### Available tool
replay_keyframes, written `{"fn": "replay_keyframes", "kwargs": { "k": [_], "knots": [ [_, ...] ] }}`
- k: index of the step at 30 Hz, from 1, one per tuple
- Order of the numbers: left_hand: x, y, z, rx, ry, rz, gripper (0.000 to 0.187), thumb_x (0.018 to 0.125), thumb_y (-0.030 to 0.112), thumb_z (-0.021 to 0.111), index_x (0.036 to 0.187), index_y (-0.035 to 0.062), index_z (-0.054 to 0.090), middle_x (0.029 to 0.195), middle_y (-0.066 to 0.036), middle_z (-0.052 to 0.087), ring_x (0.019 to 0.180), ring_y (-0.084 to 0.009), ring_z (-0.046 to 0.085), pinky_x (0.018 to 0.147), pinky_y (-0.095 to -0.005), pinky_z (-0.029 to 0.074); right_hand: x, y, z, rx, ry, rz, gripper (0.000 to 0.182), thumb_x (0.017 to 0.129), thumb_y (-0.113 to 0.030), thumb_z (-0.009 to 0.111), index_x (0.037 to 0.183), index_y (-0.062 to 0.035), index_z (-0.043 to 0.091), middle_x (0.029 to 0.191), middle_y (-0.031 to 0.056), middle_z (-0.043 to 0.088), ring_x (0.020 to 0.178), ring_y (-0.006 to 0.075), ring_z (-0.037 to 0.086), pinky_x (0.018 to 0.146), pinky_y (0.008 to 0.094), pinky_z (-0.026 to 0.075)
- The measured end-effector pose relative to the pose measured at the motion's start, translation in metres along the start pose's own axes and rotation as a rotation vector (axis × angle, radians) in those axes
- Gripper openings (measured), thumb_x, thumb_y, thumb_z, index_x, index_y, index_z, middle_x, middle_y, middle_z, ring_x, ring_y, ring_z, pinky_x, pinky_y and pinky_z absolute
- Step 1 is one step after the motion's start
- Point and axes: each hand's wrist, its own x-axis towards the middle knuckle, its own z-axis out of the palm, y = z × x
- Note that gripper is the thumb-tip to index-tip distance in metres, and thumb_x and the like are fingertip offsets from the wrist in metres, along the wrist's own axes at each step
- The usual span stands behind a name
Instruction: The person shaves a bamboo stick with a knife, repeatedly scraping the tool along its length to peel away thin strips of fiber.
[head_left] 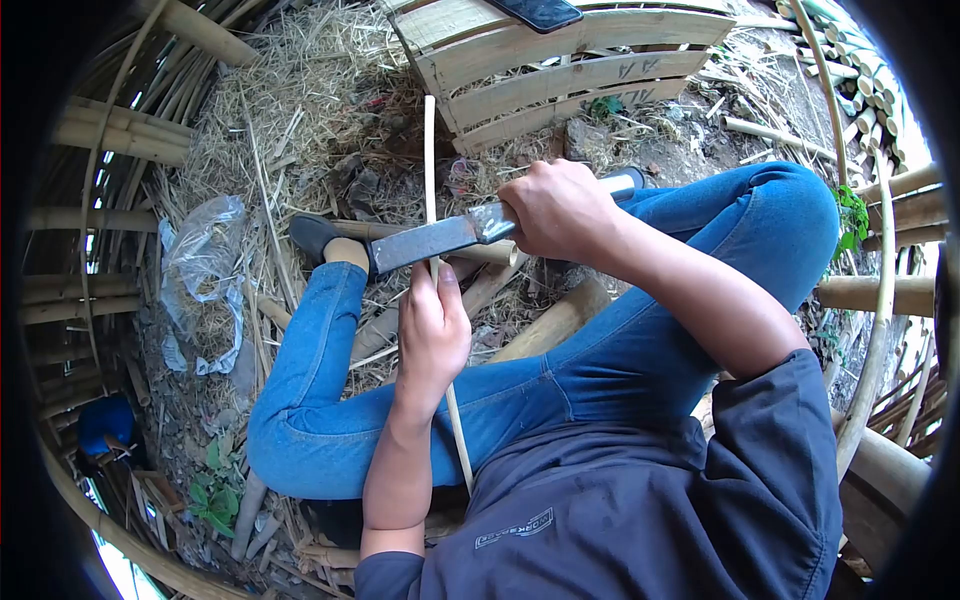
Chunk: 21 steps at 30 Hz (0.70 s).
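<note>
My right hand point(560, 208) is closed around the handle of a broad, square-ended machete point(425, 243), whose grey blade points left. Between the thumb and fingers of my left hand point(435, 325) is a long, thin bamboo strip point(430, 160), standing nearly upright in the view. The blade lies across this strip just beyond my left fingertips and appears to touch it. Below my left hand the strip runs down over my thigh toward my shirt. The blade hides a short stretch of it.
A slatted wooden crate point(575, 75) stands ahead with a phone point(540, 12) on top. Straw and shavings point(300, 90) cover the ground. Clear plastic point(205, 255) lies at left. A bamboo pole point(560, 320) lies between my legs; cut bamboo point(870, 100) is piled far right.
</note>
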Motion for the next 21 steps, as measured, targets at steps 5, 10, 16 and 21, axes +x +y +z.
{"fn": "replay_keyframes", "kwargs": {
  "k": [5, 10, 16, 21],
  "knots": [
    [-0.002, -0.001, 0.003, 0.116, 0.028, 0.017, 0.024, 0.107, 0.017, 0.043, 0.105, -0.0049, 0.053, 0.068, -0.027, 0.059, 0.064, -0.0495, 0.059, 0.057, -0.055, 0.041, 0.004, 0.001, 0.008, -0.025, 0.042, 0.012, 0.013, 0.073, -0.017, 0.067, 0.069, -0.0048, 0.071, 0.065, 0.0217, 0.067, 0.064, 0.0401, 0.07, 0.061, 0.0478, 0.058],
    [-0.011, 0.007, 0.006, 0.186, -0.011, -0.028, 0.023, 0.107, 0.016, 0.044, 0.103, -0.0044, 0.053, 0.066, -0.027, 0.059, 0.062, -0.0485, 0.06, 0.053, -0.0541, 0.04, 0.014, 0.018, 0.007, -0.02, 0.112, 0.112, 0.01, 0.067, -0.014, 0.068, 0.071, -0.005, 0.071, 0.068, 0.0203, 0.068, 0.066, 0.0387, 0.069, 0.067, 0.0472, 0.057],
    [-0.012, 0.008, 0.007, 0.227, 0.01, -0.002, 0.023, 0.106, 0.015, 0.044, 0.097, -0.0049, 0.051, 0.062, -0.026, 0.057, 0.06, -0.0478, 0.06, 0.052, -0.0546, 0.039, 0.017, 0.019, 0.005, -0.025, 0.095, 0.149, 0.011, 0.066, -0.012, 0.067, 0.073, -0.0045, 0.072, 0.068, 0.0211, 0.067, 0.067, 0.0393, 0.07, 0.068, 0.0467, 0.058],
    [-0.024, 0.015, 0.016, 0.17, -0.092, -0.06, 0.022, 0.106, 0.014, 0.044, 0.095, -0.0042, 0.051, 0.061, -0.025, 0.055, 0.057, -0.0473, 0.057, 0.05, -0.0533, 0.036, 0.025, 0.051, -0.011, -0.11, 0.216, 0.235, 0.013, 0.073, -0.011, 0.064, 0.075, -0.0017, 0.073, 0.072, 0.0246, 0.069, 0.069, 0.0404, 0.072, 0.067, 0.0471, 0.059]
  ]
}}
